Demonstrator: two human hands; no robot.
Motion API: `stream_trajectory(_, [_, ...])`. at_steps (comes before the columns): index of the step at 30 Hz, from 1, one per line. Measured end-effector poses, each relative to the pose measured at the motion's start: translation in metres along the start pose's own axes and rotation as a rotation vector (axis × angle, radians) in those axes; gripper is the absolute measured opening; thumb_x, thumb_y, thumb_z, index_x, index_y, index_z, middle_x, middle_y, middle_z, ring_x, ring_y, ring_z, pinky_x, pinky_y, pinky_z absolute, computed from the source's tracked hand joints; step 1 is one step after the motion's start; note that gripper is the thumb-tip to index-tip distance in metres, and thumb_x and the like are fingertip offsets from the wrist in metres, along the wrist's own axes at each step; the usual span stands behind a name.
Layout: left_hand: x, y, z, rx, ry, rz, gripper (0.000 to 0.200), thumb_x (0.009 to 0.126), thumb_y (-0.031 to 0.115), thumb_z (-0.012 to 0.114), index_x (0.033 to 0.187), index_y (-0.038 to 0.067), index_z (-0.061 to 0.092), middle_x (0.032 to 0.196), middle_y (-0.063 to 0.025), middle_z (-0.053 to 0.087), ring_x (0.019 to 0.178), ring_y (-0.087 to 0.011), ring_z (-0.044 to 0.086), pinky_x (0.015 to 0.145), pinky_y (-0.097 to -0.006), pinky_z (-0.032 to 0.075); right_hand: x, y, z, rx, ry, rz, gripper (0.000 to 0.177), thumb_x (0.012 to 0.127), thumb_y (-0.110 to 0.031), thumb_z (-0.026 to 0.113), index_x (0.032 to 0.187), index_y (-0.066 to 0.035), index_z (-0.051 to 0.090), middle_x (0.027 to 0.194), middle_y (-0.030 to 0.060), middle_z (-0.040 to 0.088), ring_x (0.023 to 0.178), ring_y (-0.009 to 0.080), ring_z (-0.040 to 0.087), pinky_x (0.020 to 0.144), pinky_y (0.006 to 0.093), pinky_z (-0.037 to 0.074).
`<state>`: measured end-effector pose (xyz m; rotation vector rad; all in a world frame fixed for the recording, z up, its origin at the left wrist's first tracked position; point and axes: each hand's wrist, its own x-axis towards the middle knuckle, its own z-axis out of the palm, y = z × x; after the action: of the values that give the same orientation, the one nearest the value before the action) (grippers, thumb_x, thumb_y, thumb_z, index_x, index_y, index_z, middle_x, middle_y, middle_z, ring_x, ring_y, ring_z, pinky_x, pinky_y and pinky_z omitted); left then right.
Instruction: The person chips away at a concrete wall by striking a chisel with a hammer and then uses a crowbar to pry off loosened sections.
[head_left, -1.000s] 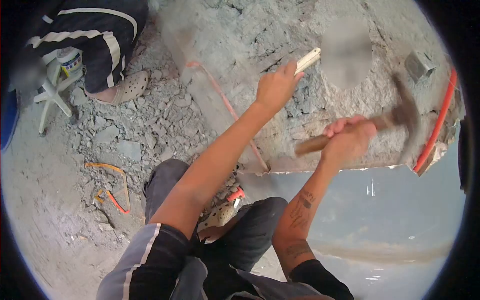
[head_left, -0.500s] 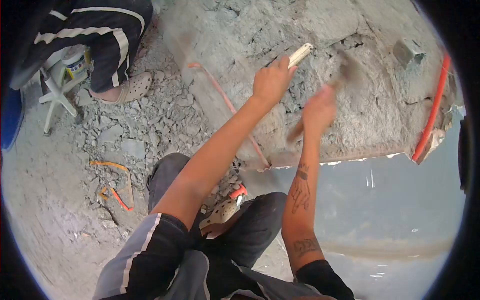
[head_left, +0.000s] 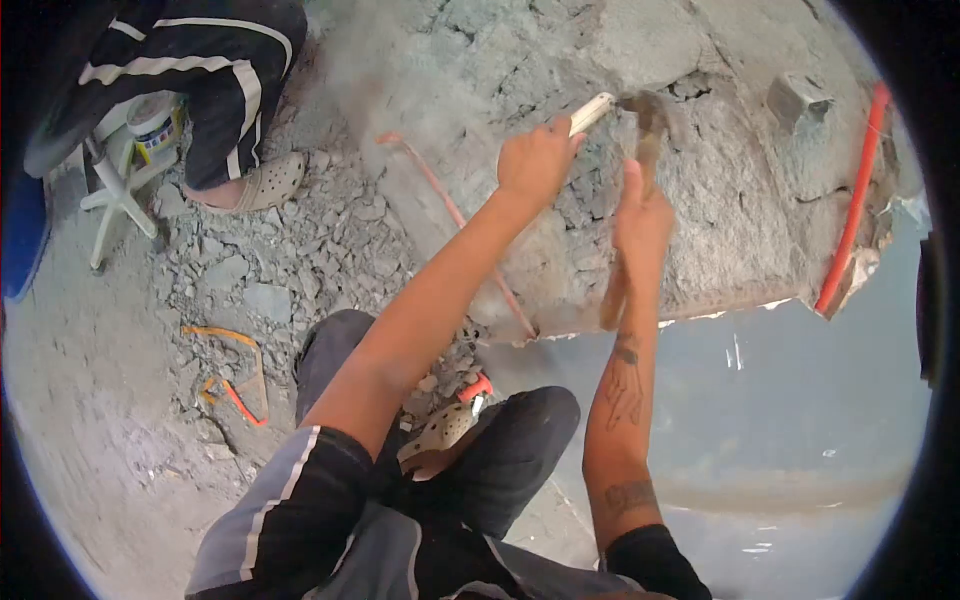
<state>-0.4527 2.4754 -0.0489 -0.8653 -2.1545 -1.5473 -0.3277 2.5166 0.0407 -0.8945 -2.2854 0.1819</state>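
Gripping a pale, flat-sided chisel [head_left: 592,108], my left hand [head_left: 535,160] is wrapped tight round it against the rough, crumbling grey wall [head_left: 740,200]. My right hand [head_left: 640,215] is closed on the wooden shaft of a hammer [head_left: 648,125], its blurred dark head just at the chisel's pale end. Jagged rubble [head_left: 290,250] litters the floor, and a smooth orange pipe [head_left: 850,210] runs along the wall.

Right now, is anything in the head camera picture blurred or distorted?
Head view: the hammer in the right hand is smeared by motion, while the left hand and its chisel look sharp; the orange pipe looks bowed by the fisheye lens, and dark corners ring the frame.
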Motion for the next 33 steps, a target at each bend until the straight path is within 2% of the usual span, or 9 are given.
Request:
stream_trajectory(2, [-0.002, 0.004, -0.002, 0.008, -0.011, -0.006, 0.033, 0.093, 0.039, 0.054, 0.099, 0.007, 0.055, 0.066, -0.0133, 0.065, 0.057, -0.0317, 0.065, 0.050, -0.0420, 0.051, -0.011, 0.000, -0.014, -0.019, 0.000, 0.074, 0.041, 0.096, -0.036, 0.050, 0.080, -0.001, 0.061, 0.064, 0.0087, 0.061, 0.052, 0.0170, 0.054, 0.052, 0.0338, 0.046])
stream_trajectory(5, [0.003, 0.006, -0.008, 0.021, -0.011, -0.015, 0.033, 0.092, 0.038, 0.055, 0.099, 0.006, 0.055, 0.064, -0.0148, 0.064, 0.059, -0.0335, 0.065, 0.050, -0.0438, 0.051, -0.019, -0.002, -0.012, 0.882, 0.232, -0.008, 0.057, 0.096, -0.054, 0.042, 0.086, 0.000, 0.056, 0.057, 0.0090, 0.052, 0.048, 0.0197, 0.051, 0.047, 0.0362, 0.042])
stream_trajectory(6, [0.002, 0.009, -0.009, 0.010, -0.017, -0.024, 0.034, 0.092, 0.038, 0.055, 0.100, 0.005, 0.055, 0.065, -0.0168, 0.064, 0.062, -0.0353, 0.065, 0.051, -0.0457, 0.050, -0.008, 0.012, 0.006, 0.884, 0.233, -0.004, 0.057, 0.096, -0.054, 0.042, 0.086, 0.000, 0.056, 0.057, 0.0090, 0.052, 0.048, 0.0197, 0.051, 0.047, 0.0362, 0.042])
stream_trajectory(9, [0.010, 0.027, -0.024, 0.005, -0.014, -0.024, 0.031, 0.091, 0.034, 0.056, 0.092, 0.003, 0.062, 0.067, -0.0174, 0.065, 0.062, -0.0348, 0.066, 0.053, -0.0450, 0.051, 0.014, 0.041, 0.047, -0.160, 0.378, -0.685, 0.056, 0.096, -0.056, 0.041, 0.078, -0.004, 0.052, 0.054, 0.0051, 0.047, 0.043, 0.0171, 0.045, 0.041, 0.0314, 0.038])
stream_trajectory(11, [0.010, 0.030, -0.034, 0.021, -0.112, -0.025, 0.030, 0.090, 0.033, 0.057, 0.088, 0.004, 0.065, 0.068, -0.0177, 0.066, 0.064, -0.0348, 0.066, 0.056, -0.0450, 0.052, 0.000, 0.013, 0.031, 0.079, -0.021, -0.145, 0.056, 0.095, -0.059, 0.040, 0.073, -0.008, 0.047, 0.053, 0.0022, 0.043, 0.040, 0.0143, 0.039, 0.038, 0.0289, 0.034])
stream_trajectory(17, [0.003, 0.006, -0.050, 0.117, -0.222, -0.101, 0.035, 0.087, 0.036, 0.058, 0.084, 0.004, 0.071, 0.074, -0.0184, 0.067, 0.073, -0.0348, 0.067, 0.065, -0.0450, 0.053, -0.031, -0.006, 0.006, 0.825, -0.142, 0.327, 0.059, 0.093, -0.063, 0.040, 0.080, -0.006, 0.047, 0.053, 0.0024, 0.040, 0.041, 0.0137, 0.039, 0.039, 0.0289, 0.035])
stream_trajectory(24, [0.031, -0.009, -0.049, -0.295, -0.009, -0.149, 0.044, 0.090, 0.046, 0.052, 0.097, 0.007, 0.072, 0.072, -0.0183, 0.066, 0.071, -0.0366, 0.066, 0.066, -0.0450, 0.050, -0.029, -0.023, -0.025, 1.054, 0.010, 0.139, 0.049, 0.098, -0.050, 0.043, 0.081, -0.004, 0.048, 0.055, 0.0018, 0.042, 0.039, 0.0111, 0.042, 0.037, 0.0256, 0.036])
stream_trajectory(30, [0.028, -0.023, -0.014, -0.393, -0.018, -0.154, 0.046, 0.090, 0.047, 0.052, 0.101, 0.007, 0.072, 0.072, -0.0197, 0.066, 0.070, -0.0350, 0.066, 0.065, -0.0441, 0.050, -0.004, -0.044, -0.054, 0.507, 0.055, -0.227, 0.036, 0.100, -0.037, 0.045, 0.098, -0.002, 0.054, 0.060, 0.0013, 0.046, 0.045, 0.0083, 0.044, 0.042, 0.0231, 0.035])
stream_trajectory(33, [0.024, -0.019, -0.017, -0.371, -0.034, -0.184, 0.044, 0.090, 0.046, 0.052, 0.101, 0.008, 0.072, 0.073, -0.0199, 0.066, 0.070, -0.0354, 0.066, 0.066, -0.0440, 0.050, 0.012, -0.051, -0.055, 0.319, 0.160, -0.411, 0.033, 0.099, -0.032, 0.047, 0.096, -0.001, 0.055, 0.058, 0.0060, 0.051, 0.046, 0.0153, 0.049, 0.045, 0.0283, 0.039])
